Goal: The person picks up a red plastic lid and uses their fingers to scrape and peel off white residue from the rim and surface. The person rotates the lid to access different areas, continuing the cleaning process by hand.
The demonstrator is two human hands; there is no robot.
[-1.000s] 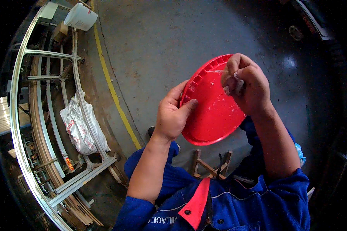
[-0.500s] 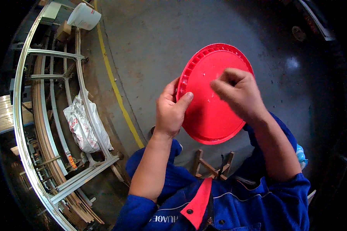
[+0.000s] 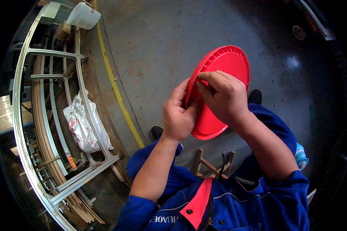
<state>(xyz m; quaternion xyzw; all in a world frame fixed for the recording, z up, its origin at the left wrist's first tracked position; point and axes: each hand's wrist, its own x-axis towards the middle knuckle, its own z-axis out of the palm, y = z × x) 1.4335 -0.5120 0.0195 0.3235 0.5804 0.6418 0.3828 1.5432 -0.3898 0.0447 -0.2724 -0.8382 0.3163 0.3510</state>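
A round red plastic bucket lid (image 3: 235, 63) with a ribbed rim is held up in front of me, tilted. My left hand (image 3: 179, 115) grips its left edge, with the fingers behind the rim and the thumb toward the face. Over the lid, my right hand (image 3: 225, 94) is closed, its fingertips pinched together at the left rim, just above my left thumb. Whatever lies between those fingertips is too small or hidden to make out. Part of the lid's face is covered by the right hand.
On the left stands a long metal frame rack (image 3: 83, 77) with bars and strips. A white sack (image 3: 85, 125) lies on it, and a white bucket (image 3: 84, 16) sits at its far end. Below my hands is a wooden frame (image 3: 210, 165). A blue item (image 3: 301, 156) is at right.
My right hand has come down and left from above the lid's middle to its left rim. The lid has tilted, and my left hand has shifted slightly right.
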